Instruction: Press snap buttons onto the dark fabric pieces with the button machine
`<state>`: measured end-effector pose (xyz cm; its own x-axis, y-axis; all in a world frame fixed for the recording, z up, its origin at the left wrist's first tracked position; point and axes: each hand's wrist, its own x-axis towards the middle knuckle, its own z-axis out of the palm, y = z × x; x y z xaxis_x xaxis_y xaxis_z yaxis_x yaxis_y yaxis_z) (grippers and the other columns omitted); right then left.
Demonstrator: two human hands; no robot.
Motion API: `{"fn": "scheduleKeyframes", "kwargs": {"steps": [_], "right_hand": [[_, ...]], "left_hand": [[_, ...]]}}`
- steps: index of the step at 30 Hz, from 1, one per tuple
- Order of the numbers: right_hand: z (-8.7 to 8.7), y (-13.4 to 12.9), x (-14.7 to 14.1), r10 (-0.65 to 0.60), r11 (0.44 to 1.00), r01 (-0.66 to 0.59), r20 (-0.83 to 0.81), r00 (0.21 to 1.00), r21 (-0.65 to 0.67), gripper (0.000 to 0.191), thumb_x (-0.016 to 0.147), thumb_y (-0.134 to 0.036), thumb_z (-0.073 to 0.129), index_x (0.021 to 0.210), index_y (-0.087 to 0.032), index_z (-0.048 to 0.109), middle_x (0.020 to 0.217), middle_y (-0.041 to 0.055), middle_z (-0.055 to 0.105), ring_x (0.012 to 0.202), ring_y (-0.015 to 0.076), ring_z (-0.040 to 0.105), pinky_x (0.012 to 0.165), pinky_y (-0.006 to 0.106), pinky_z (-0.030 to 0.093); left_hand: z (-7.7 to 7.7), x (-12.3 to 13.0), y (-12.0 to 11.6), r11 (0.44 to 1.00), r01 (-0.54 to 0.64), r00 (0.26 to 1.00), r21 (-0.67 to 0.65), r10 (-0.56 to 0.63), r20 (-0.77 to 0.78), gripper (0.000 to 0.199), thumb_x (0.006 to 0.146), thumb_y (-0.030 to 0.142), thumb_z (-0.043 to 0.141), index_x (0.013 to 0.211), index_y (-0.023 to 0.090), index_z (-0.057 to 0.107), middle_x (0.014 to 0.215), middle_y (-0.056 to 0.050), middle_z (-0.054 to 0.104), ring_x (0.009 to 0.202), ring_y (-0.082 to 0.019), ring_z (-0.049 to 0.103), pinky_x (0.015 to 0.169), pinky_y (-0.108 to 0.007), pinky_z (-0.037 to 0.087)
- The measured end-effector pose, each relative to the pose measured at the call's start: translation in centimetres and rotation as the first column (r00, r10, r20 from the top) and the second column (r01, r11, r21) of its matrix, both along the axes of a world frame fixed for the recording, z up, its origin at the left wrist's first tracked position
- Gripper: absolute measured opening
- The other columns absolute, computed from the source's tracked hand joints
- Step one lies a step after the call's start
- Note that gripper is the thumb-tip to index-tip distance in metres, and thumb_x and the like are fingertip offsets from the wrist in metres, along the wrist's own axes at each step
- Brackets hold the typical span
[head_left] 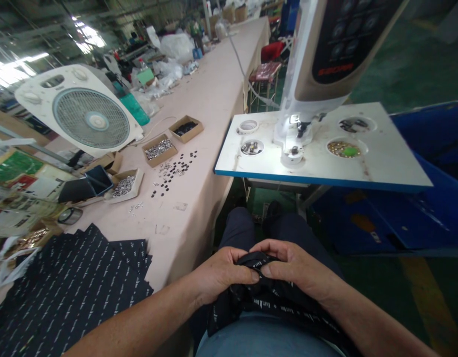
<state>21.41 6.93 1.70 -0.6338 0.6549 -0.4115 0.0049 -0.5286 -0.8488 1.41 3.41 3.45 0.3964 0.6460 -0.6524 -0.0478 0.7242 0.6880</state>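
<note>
A piece of black fabric with white lettering [266,302] lies bunched over my lap. My left hand [229,270] pinches a folded edge of it between thumb and fingers. Close beside it, my right hand [288,263] grips the same edge, thumb on top. The two thumbs almost meet at the fold, and the fingers underneath are partly hidden by the cloth. In front of my knees stands a snap-fastening machine [318,74] above a white table plate [266,163] with round wells of small metal parts. Its lower die [293,154] is lit.
Stacked dark printed fabric [76,282] covers the near left of the long table [188,198]. Boxes of metal fasteners [159,150], a box of black parts [186,129], scattered fasteners [175,168] and a white fan [91,114] stand or lie beyond. Blue bins [363,213] are at right.
</note>
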Motion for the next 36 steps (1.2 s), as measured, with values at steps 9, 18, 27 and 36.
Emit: {"fn": "scheduleKeyframes", "kwargs": {"steps": [9, 18, 27, 36], "right_hand": [[-0.7, 0.2, -0.7, -0.067, 0.991, 0.058, -0.070, 0.995, -0.122, 0.044, 0.067, -0.043, 0.086, 0.098, -0.016, 0.071, 0.084, 0.0023, 0.073, 0.074, 0.0158, 0.066, 0.070, 0.027, 0.050], [1.3, 2.7, -1.0, 0.086, 0.976, -0.099, 0.077, 0.993, 0.193, 0.061, 0.075, -0.040, 0.079, 0.129, -0.021, 0.059, 0.116, 0.0061, 0.073, 0.105, 0.0258, 0.068, 0.091, 0.036, 0.052], [10.1, 7.2, -3.4, -0.097, 0.505, -0.313, 0.413, 0.906, 0.804, 0.057, 0.072, -0.005, 0.056, 0.125, -0.026, 0.063, 0.115, 0.0010, 0.073, 0.105, 0.0204, 0.068, 0.095, 0.030, 0.049], [8.1, 6.6, -3.6, -0.071, 0.448, -0.433, 0.515, 0.855, 0.782, 0.055, 0.079, -0.009, 0.058, 0.131, -0.025, 0.061, 0.126, 0.0044, 0.071, 0.112, 0.0242, 0.066, 0.103, 0.038, 0.046]], "left_hand": [[-0.5, -0.5, 0.2, 0.995, -0.091, 0.984, -0.041, 0.096, 0.147, 0.030, 0.060, 0.025, 0.082, 0.080, 0.009, 0.068, 0.070, -0.002, 0.063, 0.057, -0.008, 0.052, 0.057, -0.018, 0.039], [-0.5, -1.9, 2.5, 0.997, -0.080, 0.980, -0.008, 0.080, 0.180, 0.036, 0.060, 0.029, 0.079, 0.088, 0.009, 0.070, 0.073, -0.004, 0.065, 0.061, -0.011, 0.056, 0.064, -0.023, 0.044], [6.0, -4.6, 7.9, 0.638, 0.252, 0.947, 0.727, -0.008, -0.322, 0.011, 0.075, 0.023, 0.066, 0.075, 0.014, 0.061, 0.082, 0.000, 0.054, 0.073, -0.012, 0.048, 0.063, -0.023, 0.034], [2.6, -3.7, 5.7, 0.879, -0.102, 0.995, 0.466, 0.096, 0.038, 0.021, 0.070, 0.028, 0.068, 0.081, 0.011, 0.062, 0.066, 0.003, 0.045, 0.060, -0.008, 0.035, 0.057, -0.022, 0.025]]}}
